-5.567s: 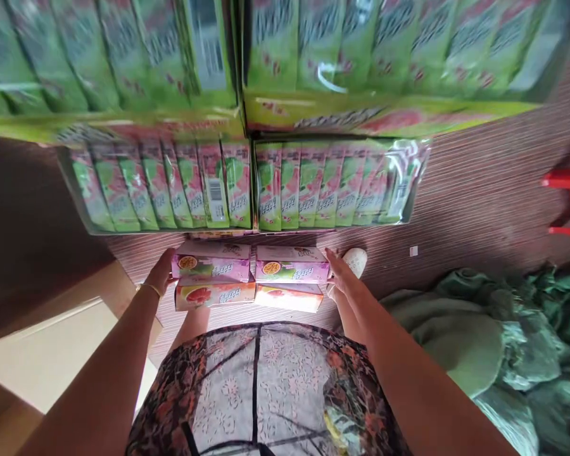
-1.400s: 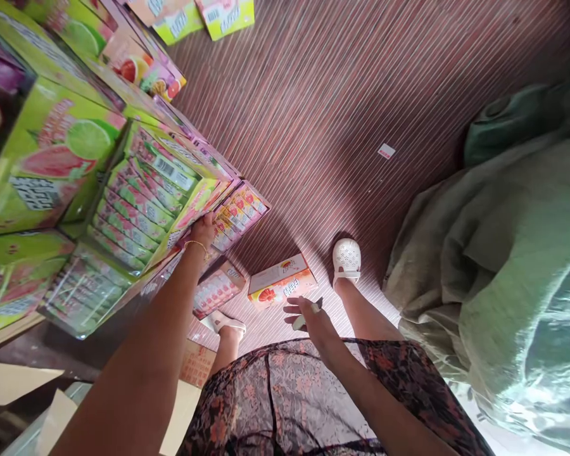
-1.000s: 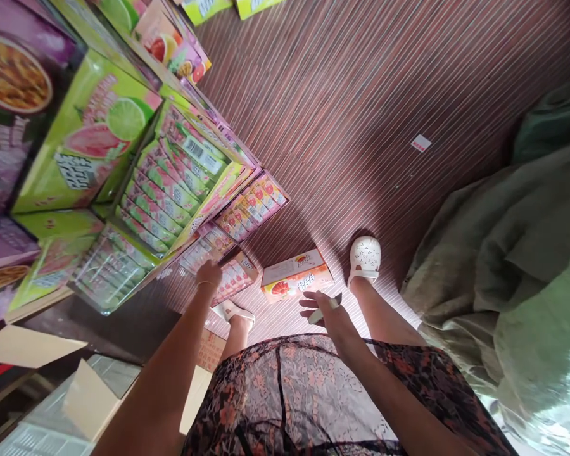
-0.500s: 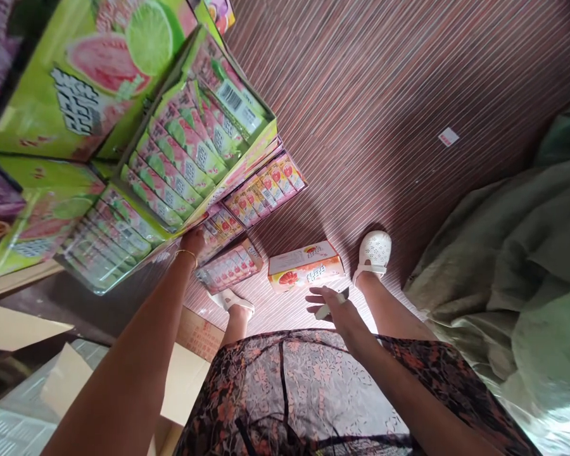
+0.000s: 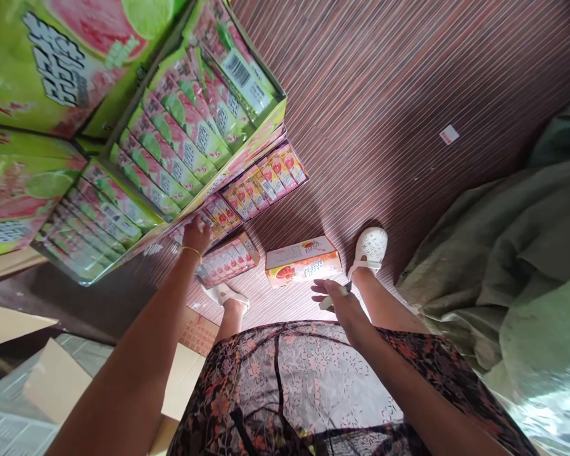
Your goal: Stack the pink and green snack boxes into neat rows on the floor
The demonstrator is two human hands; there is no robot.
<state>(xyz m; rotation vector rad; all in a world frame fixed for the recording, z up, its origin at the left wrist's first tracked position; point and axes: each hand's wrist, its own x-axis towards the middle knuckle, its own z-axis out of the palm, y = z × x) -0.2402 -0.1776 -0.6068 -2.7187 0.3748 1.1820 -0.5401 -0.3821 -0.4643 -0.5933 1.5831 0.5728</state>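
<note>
My left hand [image 5: 197, 235] reaches down to the low row of small fruit-printed packs [image 5: 222, 212], beneath the green display boxes. Its fingers are bent together at the packs, and what lies between them is too small to make out. Just below it sits an open display box of pink packs [image 5: 228, 261]. In my right hand [image 5: 344, 307], held in front of the skirt, is a slim pale-handled tool [image 5: 330, 302] with a dark end; some fingers stretch away from it. An orange-and-white fruit-printed carton [image 5: 304, 261] lies on the floor beyond that hand.
Green display boxes of guava-printed packets [image 5: 180, 142] are stacked at the left. Opened cardboard flaps [image 5: 57, 380] stand at lower left. Grey-green cloth [image 5: 484, 234] is heaped at the right. My white clogs [image 5: 371, 248] stand on the striped floor, where a small label [image 5: 449, 134] lies.
My left hand has moved slightly up and right along the low packs and shows more clearly. The view has shifted a little nearer the green boxes. My right hand still holds the pale tool.
</note>
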